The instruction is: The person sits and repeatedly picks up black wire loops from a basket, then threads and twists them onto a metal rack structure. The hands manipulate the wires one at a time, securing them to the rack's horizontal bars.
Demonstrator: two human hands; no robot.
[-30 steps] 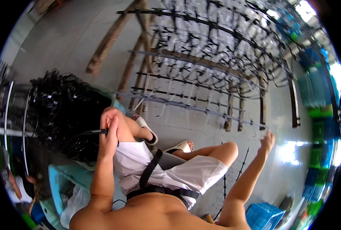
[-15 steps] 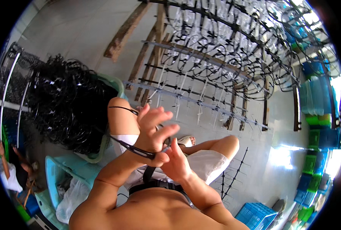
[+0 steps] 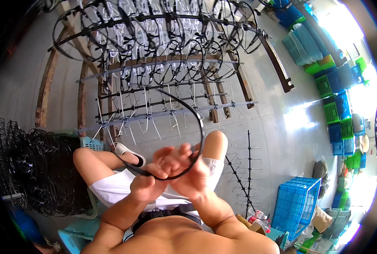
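A thin black plastic hoop [image 3: 202, 131] stands up in front of my lap, its lower edge between my two hands. My left hand [image 3: 146, 180] grips the hoop at its lower left, the fingers bent inward. My right hand [image 3: 195, 180] closes round the hoop's lower right side, close against the left. The fingertips overlap and are slightly blurred, so the exact point of contact is hidden. Beyond the hoop is a low rack [image 3: 171, 112] of dark bars with white prongs, and many similar black hoops [image 3: 167, 38] hang farther back.
A heap of black strips [image 3: 44, 169] fills a basket on my left. A blue plastic crate [image 3: 294, 203] stands on the right, near black pronged rods [image 3: 248, 169] on the floor. Wooden beams [image 3: 48, 84] support the rack. Blue and green crates [image 3: 334, 110] line the right side.
The view has swung right, so the rack and strip heap sit farther left. The black strip, earlier bunched around my left hand and wrist, now forms an open hoop held up by both hands.
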